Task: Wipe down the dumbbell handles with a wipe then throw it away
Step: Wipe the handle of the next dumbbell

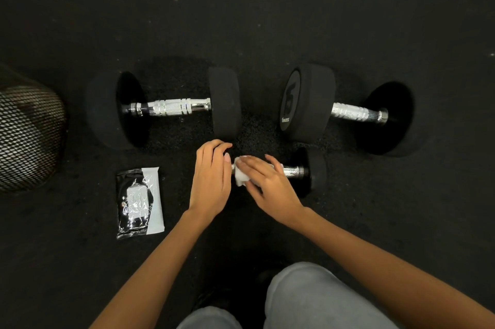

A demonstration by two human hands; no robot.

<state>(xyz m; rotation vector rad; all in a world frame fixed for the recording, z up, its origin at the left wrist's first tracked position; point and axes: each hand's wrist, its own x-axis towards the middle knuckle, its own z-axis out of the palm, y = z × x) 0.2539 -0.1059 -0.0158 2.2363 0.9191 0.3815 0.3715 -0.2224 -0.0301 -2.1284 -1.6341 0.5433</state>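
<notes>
Chrome caught the light on the small dumbbell (294, 170) nearest your knees, and that was the one you were working on. In the head view, the only one, your right hand (267, 184) lay over its handle (292, 169) with the fingers wrapped round the white wipe (241, 176), pressing it against the bar near the left end. Your left hand (211, 178) rested with its fingers curled over that end of the dumbbell; the weight head beneath it was hidden, so you seemed to be steadying it rather than wiping.

Two larger dumbbells lay farther from you on the black rubber floor (267, 20): the left dumbbell (163, 109) and the right dumbbell (348, 111), each with bare chrome showing between its heads. The wipes packet (139, 201) sat flat to the left of your left hand, and the mesh bin (26, 130) stood at the far left edge.

For this step, I'd judge that you needed to keep the wipe closed all the way round the bar, draw it towards the right head, and twist as you went so the knurling was covered. Holding the left end firmly would have stopped the dumbbell rolling. The two big handles seemingly remained to do.
</notes>
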